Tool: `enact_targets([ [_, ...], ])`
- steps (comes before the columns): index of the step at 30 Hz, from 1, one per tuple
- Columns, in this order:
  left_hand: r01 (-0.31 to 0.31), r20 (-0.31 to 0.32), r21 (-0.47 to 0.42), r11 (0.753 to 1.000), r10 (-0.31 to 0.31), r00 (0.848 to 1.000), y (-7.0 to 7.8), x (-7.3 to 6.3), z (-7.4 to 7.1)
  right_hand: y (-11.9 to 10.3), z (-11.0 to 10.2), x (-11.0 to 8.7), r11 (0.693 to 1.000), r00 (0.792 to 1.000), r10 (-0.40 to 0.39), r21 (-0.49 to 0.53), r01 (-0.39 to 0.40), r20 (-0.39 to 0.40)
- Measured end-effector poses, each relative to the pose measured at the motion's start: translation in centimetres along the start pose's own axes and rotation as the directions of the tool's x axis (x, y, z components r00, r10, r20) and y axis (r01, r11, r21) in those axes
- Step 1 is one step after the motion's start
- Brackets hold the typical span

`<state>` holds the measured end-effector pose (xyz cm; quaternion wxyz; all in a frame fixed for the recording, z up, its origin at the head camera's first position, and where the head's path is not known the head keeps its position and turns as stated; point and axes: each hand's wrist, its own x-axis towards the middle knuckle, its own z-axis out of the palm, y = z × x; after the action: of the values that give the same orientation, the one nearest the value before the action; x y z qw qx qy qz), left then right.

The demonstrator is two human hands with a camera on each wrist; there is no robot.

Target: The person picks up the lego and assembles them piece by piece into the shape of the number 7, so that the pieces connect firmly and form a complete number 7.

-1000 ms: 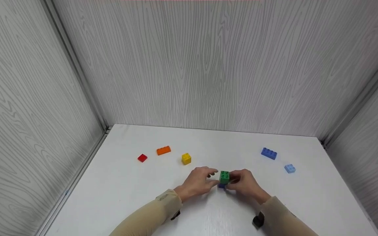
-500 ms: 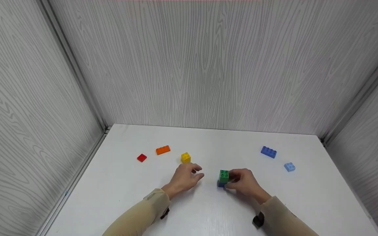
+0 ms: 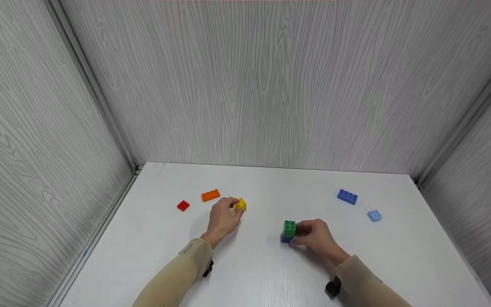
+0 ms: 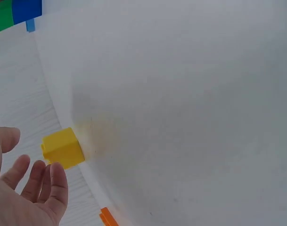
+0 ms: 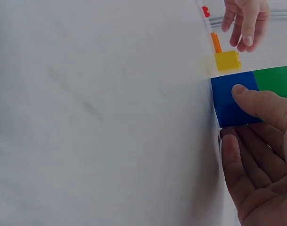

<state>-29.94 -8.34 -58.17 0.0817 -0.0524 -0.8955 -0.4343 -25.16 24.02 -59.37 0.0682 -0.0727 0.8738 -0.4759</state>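
My left hand point(image 3: 222, 218) reaches to the yellow toy brick point(image 3: 241, 204), thumb and fingers spread on either side of it. In the left wrist view a gap shows between the thumb and the yellow brick point(image 4: 63, 148), while the fingertips point(image 4: 58, 172) overlap its lower edge. My right hand point(image 3: 318, 236) holds a two-brick stack on the table, with a green brick point(image 3: 289, 227) on top of a dark blue brick point(image 3: 286, 239). Its thumb presses the side of the blue brick point(image 5: 230, 101) in the right wrist view.
Left of the yellow brick lie an orange brick point(image 3: 210, 195) and a small red piece point(image 3: 183, 205). A longer blue brick point(image 3: 347, 196) and a light blue brick point(image 3: 374, 215) lie at the right on the white table point(image 3: 245, 273). Wood-grain panels point(image 3: 245, 85) enclose the table.
My left hand has left the green and blue stack and moved left and away from me to the yellow brick. The right hand keeps its hold on the stack.
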Motion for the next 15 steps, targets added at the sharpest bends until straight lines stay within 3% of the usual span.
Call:
enact_targets([
  [5,0.084,0.010,-0.026,0.996,-0.084,0.996,-0.3,0.8,0.1,0.0,0.0,-0.1,1.000,1.000,0.006,0.004,-0.006,0.003],
  [15,0.145,0.031,-0.010,0.989,-0.144,0.989,-1.0,2.2,0.8,0.0,0.0,0.3,0.999,1.000,-0.010,0.033,0.009,0.023],
])
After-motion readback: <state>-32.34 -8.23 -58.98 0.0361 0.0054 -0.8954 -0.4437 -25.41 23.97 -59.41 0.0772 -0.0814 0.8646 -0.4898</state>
